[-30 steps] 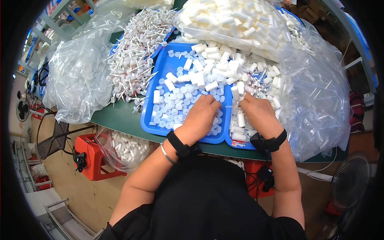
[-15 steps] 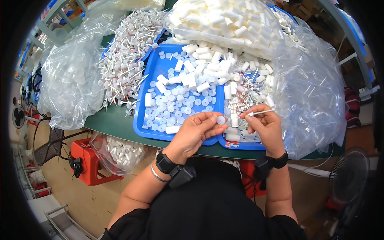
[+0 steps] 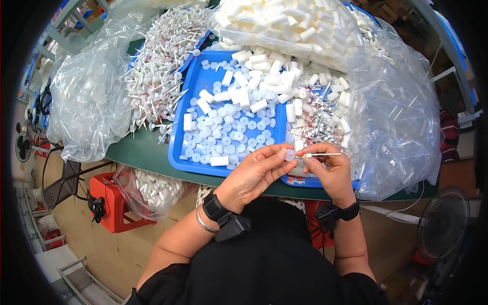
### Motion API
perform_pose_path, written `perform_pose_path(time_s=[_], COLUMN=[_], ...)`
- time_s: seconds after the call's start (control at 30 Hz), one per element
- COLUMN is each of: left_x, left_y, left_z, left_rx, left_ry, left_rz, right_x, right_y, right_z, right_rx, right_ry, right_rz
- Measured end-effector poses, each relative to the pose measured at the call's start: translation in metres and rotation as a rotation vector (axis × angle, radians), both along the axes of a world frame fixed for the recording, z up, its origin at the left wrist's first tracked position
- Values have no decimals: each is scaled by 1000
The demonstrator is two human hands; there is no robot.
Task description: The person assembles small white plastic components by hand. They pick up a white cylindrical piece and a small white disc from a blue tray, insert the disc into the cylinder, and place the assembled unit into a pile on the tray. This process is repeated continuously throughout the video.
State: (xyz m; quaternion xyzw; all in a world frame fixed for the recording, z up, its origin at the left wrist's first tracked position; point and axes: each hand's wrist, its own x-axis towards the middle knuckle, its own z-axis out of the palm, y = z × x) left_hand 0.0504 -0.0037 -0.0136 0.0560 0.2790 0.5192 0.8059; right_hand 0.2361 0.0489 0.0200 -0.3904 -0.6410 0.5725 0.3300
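Frosted disc [image 3: 290, 155], pinched by the left hand [image 3: 255, 174], faces the right hand's [image 3: 333, 172] pinched white stick [image 3: 330, 154], and joining seems to need steady aim.

Workshop with small parts kept in bulk.
Near the front edge of a green table [image 3: 137, 152], 2 blue trays [image 3: 192, 91] [image 3: 300, 181] carry loose discs [image 3: 227, 134], white tubes [image 3: 244, 96] and thin rods [image 3: 310, 127]. Toward its left edge rises a heap [image 3: 152, 76] of stemmed discs; toward its far edge bulges a sack [image 3: 284, 25] of tubes. 2 clear bags [image 3: 89, 101] [image 3: 399, 117] lie at its left and right edges. Beyond the edges show a red stool [image 3: 108, 206], a fan [image 3: 443, 223] and a metal frame [image 3: 447, 47].
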Motion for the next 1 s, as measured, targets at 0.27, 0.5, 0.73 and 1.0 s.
perform_pose_path(time_s=[0.27, 0.5, 0.73, 1.0], left_x=[-2, -1, -1, 1], left_y=[0, 0, -2, -3], left_z=[-7, -11, -2, -2], left_rx=[-5, 11, 14, 31], left_ry=[-3, -22, 67, 122], left_rz=[-18, -60, -46, 0], right_x=[4, -6, 1, -1], right_y=[4, -1, -6, -8], right_z=[10, 10, 17, 17], right_rx=[381, 629, 527, 1046], right_ry=[-197, -208, -360, -601], right_rz=[37, 90, 53, 74])
